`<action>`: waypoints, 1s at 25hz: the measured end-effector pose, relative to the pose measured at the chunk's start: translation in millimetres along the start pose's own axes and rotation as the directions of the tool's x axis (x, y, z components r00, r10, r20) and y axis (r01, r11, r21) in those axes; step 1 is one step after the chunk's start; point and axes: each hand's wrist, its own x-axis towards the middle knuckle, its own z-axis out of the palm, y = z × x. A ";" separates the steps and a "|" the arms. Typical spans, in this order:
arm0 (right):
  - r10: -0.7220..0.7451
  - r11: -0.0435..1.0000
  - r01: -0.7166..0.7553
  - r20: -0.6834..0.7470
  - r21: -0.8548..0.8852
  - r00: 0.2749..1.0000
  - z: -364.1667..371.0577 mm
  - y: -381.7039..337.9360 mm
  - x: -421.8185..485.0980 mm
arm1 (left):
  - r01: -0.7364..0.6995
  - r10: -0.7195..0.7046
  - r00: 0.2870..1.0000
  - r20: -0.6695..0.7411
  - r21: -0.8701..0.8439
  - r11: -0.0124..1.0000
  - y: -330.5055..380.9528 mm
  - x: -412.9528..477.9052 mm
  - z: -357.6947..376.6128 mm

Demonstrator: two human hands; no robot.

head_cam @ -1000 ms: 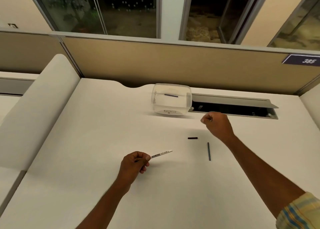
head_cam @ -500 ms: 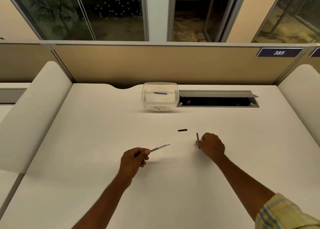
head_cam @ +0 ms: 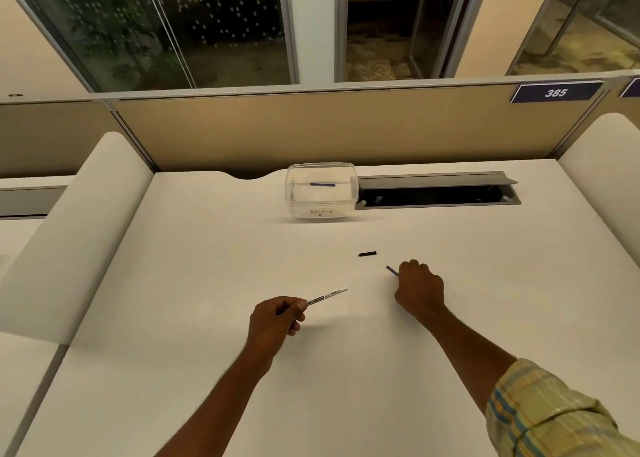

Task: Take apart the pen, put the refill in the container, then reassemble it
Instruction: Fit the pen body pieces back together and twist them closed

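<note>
Fingers of the left hand pinch the white printed pen barrel, its tip pointing up and right above the white desk. Curled tight, the right hand grips a thin dark blue refill, one end poking out leftward. Just beyond lies a short black cap piece. Farther back, the clear plastic container holds another blue refill, beside an open cable slot.

Left hand grips barrel; right hand refill.
</note>
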 end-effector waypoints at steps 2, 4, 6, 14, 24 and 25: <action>-0.041 0.999 0.042 0.013 -0.025 0.999 -1.5 2.9 0.6 | -0.001 0.001 1.000 -0.002 0.008 1.000 0.0 -1.2 0.4; -0.047 0.999 0.048 0.022 -0.005 0.999 -3.6 6.1 1.0 | -0.003 0.003 1.000 -0.005 0.011 1.000 0.6 -1.7 0.1; -0.024 0.998 0.022 0.029 0.062 0.999 -7.0 9.1 1.4 | -0.010 0.010 1.000 -0.014 0.017 1.000 1.8 -1.9 -1.2; -0.067 0.880 0.041 0.038 0.474 0.997 -20.8 16.9 3.6 | -0.036 0.037 0.999 -0.026 0.021 0.999 7.0 1.1 -5.4; -0.106 0.590 0.019 0.054 0.807 0.993 -37.6 8.8 8.6 | -0.051 0.051 0.998 -0.033 0.003 0.999 14.2 2.2 -8.0; -0.121 0.577 0.025 0.055 0.817 0.991 -39.7 7.6 8.3 | -0.052 0.052 0.998 -0.035 -0.002 0.999 14.8 2.3 -9.2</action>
